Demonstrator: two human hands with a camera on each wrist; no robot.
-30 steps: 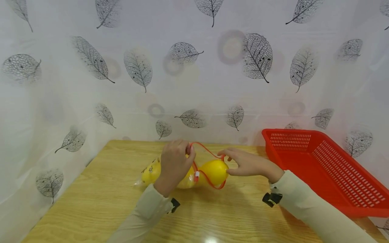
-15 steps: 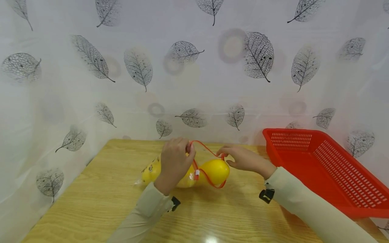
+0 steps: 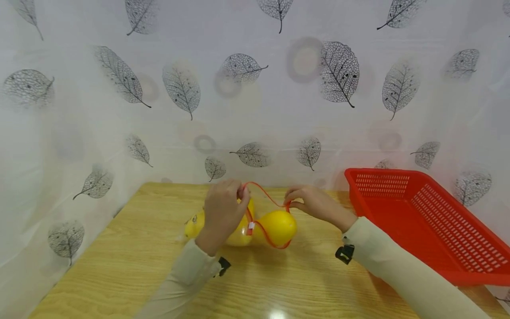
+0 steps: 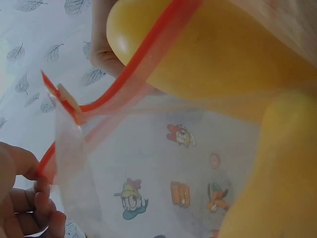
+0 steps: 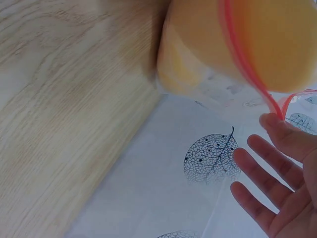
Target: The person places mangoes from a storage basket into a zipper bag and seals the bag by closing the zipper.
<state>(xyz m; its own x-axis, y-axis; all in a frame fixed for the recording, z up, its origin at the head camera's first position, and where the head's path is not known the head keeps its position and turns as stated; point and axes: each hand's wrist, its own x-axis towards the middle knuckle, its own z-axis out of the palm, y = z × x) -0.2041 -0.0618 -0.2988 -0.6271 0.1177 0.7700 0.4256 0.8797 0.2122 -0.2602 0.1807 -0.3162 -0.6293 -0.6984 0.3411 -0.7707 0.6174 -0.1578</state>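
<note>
A clear zip bag [image 4: 153, 163] with cartoon prints and a red closure strip lies on its side on the table, its mouth spread toward the right. Smooth yellow rounded things fill it, and one bulging yellow piece [image 3: 279, 227] pokes out through the mouth. My left hand [image 3: 223, 210] pinches the red strip on the left side of the opening and hides part of the bag. At the opposite end, my right hand [image 3: 318, 206] pinches the strip between thumb and fingertip, other fingers spread in the right wrist view. A small slider [image 4: 68, 97] sits on the strip.
A red perforated plastic basket [image 3: 422, 248] stands at the right, beside my right forearm. The wooden table [image 3: 131, 257] ends at the back against a pale curtain [image 3: 255, 110] with leaf prints. Black camera straps circle both sleeves.
My right hand has moved up and left, its thumb lifting off the yellow piece to the red strip. My left hand and the bag have shifted slightly left.
</note>
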